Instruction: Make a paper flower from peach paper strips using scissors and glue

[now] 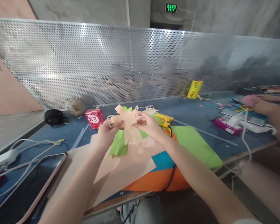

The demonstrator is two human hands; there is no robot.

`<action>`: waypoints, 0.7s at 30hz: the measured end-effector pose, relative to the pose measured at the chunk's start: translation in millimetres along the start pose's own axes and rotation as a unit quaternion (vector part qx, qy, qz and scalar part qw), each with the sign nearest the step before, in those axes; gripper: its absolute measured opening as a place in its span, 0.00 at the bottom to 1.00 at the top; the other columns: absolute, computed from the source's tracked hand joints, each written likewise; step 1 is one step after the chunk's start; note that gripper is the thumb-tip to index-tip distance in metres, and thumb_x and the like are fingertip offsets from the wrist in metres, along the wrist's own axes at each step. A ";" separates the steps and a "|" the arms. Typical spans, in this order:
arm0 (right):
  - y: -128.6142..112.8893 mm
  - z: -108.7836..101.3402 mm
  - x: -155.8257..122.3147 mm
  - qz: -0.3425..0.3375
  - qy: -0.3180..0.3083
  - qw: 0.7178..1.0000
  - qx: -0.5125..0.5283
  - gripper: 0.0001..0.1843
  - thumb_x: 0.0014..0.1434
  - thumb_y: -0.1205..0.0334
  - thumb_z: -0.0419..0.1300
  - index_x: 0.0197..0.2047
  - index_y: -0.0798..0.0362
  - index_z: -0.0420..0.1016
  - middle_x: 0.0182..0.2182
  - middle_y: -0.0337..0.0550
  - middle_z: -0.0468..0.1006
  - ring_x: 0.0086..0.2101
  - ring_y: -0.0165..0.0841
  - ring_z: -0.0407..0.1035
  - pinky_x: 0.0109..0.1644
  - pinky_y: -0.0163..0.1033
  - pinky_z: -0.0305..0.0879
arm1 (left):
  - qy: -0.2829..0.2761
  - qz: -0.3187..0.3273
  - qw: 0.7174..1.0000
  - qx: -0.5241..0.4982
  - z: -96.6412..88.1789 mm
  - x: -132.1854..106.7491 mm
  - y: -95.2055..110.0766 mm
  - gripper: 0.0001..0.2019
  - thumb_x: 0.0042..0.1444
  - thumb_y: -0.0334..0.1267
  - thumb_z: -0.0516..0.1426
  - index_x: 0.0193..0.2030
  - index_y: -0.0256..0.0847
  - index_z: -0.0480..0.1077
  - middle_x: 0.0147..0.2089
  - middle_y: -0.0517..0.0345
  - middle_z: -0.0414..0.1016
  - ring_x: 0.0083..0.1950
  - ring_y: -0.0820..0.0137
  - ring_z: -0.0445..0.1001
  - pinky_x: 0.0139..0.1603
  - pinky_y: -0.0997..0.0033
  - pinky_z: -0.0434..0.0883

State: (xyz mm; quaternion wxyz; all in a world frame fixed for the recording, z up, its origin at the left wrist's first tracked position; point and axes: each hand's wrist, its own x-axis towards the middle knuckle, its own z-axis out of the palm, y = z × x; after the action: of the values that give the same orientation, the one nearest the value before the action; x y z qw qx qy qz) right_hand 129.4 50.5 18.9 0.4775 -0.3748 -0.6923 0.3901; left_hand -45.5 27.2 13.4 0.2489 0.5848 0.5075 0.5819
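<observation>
Between my two hands is a peach paper cutout [128, 121] with several strips spreading from its middle, one of them curled at the left. My left hand [109, 130] pinches its left side between thumb and fingers. At the right side, my right hand [148, 123] grips the same cutout with its fingertips. Below it a green folded paper piece [119, 144] rests over peach paper sheets [123, 168]. A yellow hot glue gun [163, 119] lies just beyond my right hand.
Orange sheets [158, 180] and a green sheet [193, 143] lie at the right. A red box [94, 119], a tablet [35, 186] and white cables [35, 141] are at the left. A yellow cylinder [195, 89] stands near the perforated metal screen [84, 62]. A co-worker's hand [263, 104] holds pink paper.
</observation>
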 end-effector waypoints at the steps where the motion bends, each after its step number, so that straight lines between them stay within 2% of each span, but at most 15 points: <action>1: -1.4 -0.6 -0.1 -0.016 0.008 1.000 -0.005 0.17 0.45 0.63 0.63 0.40 0.53 0.65 0.30 0.40 0.73 0.33 0.32 0.70 0.40 0.41 0.66 | -0.007 0.006 1.000 0.008 0.1 -0.4 1.2 0.11 0.43 0.46 0.59 0.27 0.39 0.73 0.29 0.56 0.75 0.32 0.69 0.72 0.32 0.71 0.67; 3: -4.3 -2.2 -0.4 -0.051 0.032 0.998 -0.003 0.16 0.45 0.61 0.62 0.39 0.53 0.66 0.33 0.41 0.73 0.32 0.31 0.69 0.38 0.39 0.66 | -0.022 0.013 0.999 0.019 1.0 -2.5 5.3 0.11 0.44 0.45 0.59 0.24 0.39 0.73 0.28 0.56 0.74 0.32 0.68 0.71 0.31 0.71 0.67; 6: -6.1 -4.5 0.0 -0.067 0.046 0.996 0.044 0.20 0.45 0.63 0.62 0.44 0.52 0.64 0.35 0.41 0.72 0.32 0.31 0.69 0.36 0.37 0.67 | -0.054 0.015 0.998 0.040 2.5 -6.9 13.7 0.12 0.44 0.45 0.59 0.21 0.39 0.72 0.27 0.55 0.74 0.32 0.68 0.71 0.29 0.72 0.66; 8: -4.7 -6.2 1.8 -0.056 0.042 0.994 0.088 0.23 0.45 0.65 0.61 0.46 0.51 0.62 0.32 0.39 0.73 0.31 0.31 0.70 0.36 0.37 0.67 | -0.082 0.001 0.996 0.043 1.9 -8.6 19.0 0.12 0.43 0.47 0.59 0.25 0.38 0.72 0.29 0.54 0.74 0.31 0.68 0.72 0.25 0.73 0.65; 10: -1.7 -8.6 4.8 -0.043 0.063 0.990 0.116 0.22 0.45 0.65 0.61 0.45 0.51 0.61 0.30 0.39 0.74 0.32 0.31 0.70 0.36 0.38 0.67 | -0.094 -0.027 0.995 0.017 -1.5 -7.7 22.5 0.17 0.44 0.50 0.57 0.35 0.39 0.72 0.35 0.54 0.74 0.30 0.68 0.73 0.24 0.74 0.64; 13: 3.8 -14.7 11.3 -0.028 0.135 0.982 0.130 0.22 0.44 0.64 0.62 0.43 0.52 0.60 0.30 0.40 0.74 0.32 0.32 0.71 0.36 0.37 0.67 | -0.033 -0.052 0.998 -0.009 -11.2 -1.8 21.2 0.23 0.50 0.55 0.50 0.45 0.41 0.68 0.40 0.53 0.73 0.29 0.70 0.73 0.24 0.74 0.63; 15: 6.8 -19.8 15.9 -0.024 0.172 0.975 0.136 0.22 0.44 0.64 0.62 0.42 0.52 0.59 0.30 0.39 0.73 0.31 0.31 0.70 0.32 0.35 0.66 | 0.037 -0.038 0.997 0.051 -18.2 3.1 16.2 0.22 0.49 0.54 0.52 0.43 0.40 0.69 0.33 0.56 0.73 0.26 0.72 0.71 0.24 0.74 0.63; 16: 8.0 -22.4 18.0 -0.023 0.184 0.973 0.140 0.22 0.43 0.64 0.62 0.41 0.51 0.58 0.29 0.38 0.73 0.29 0.30 0.70 0.30 0.34 0.66 | 0.044 -0.026 0.994 0.094 -20.9 5.2 13.3 0.21 0.47 0.52 0.54 0.42 0.40 0.69 0.30 0.57 0.72 0.25 0.72 0.70 0.25 0.74 0.64; 19: 11.6 -28.9 23.1 -0.014 0.204 0.968 0.144 0.21 0.43 0.64 0.61 0.40 0.51 0.57 0.28 0.37 0.72 0.26 0.29 0.68 0.24 0.32 0.63 | 0.035 0.006 0.978 0.207 -24.2 8.1 6.6 0.18 0.46 0.47 0.56 0.42 0.41 0.68 0.31 0.58 0.72 0.28 0.70 0.71 0.29 0.72 0.65; 21: 14.6 -32.1 25.8 -0.011 0.208 0.968 0.139 0.22 0.42 0.64 0.61 0.40 0.51 0.56 0.28 0.37 0.72 0.26 0.29 0.68 0.22 0.31 0.62 | 0.022 0.011 0.971 0.238 -23.0 7.4 5.5 0.15 0.47 0.44 0.55 0.41 0.42 0.69 0.32 0.57 0.73 0.29 0.69 0.71 0.31 0.71 0.65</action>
State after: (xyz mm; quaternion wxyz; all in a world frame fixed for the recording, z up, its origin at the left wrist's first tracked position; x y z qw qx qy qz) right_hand 155.3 85.4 23.0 0.6628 -0.3703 -0.5206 0.3906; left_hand -66.7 24.9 26.0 0.0848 0.6202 0.6301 0.4595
